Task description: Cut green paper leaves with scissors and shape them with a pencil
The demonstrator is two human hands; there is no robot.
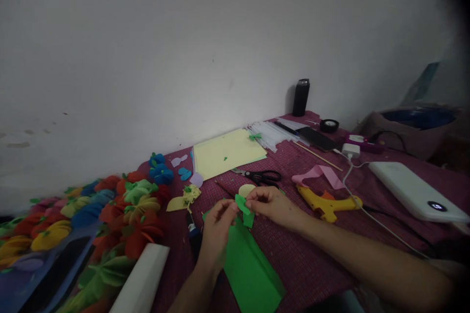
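Both hands meet over the table's middle, pinching a small cut piece of green paper (241, 202). My left hand (217, 229) is closed, with thumb and forefinger at the piece's left edge. From the other side, my right hand (273, 207) grips its right edge between thumb and fingertips. Beneath them lies a large green paper sheet (253, 271). Just beyond the hands are a pale yellow paper disc (246, 190) and black-handled scissors (262, 176). A small heap of yellow paper shreds (191, 195) sits to the left.
Colourful paper flowers (125, 205) crowd the left side beside a white box-like object (141, 279). Yellow paper sheets (227, 151) lie near the wall. At right are a yellow glue gun (326, 202), pink ribbon (319, 173), white power bank (414, 188) with cables, and a black bottle (301, 98).
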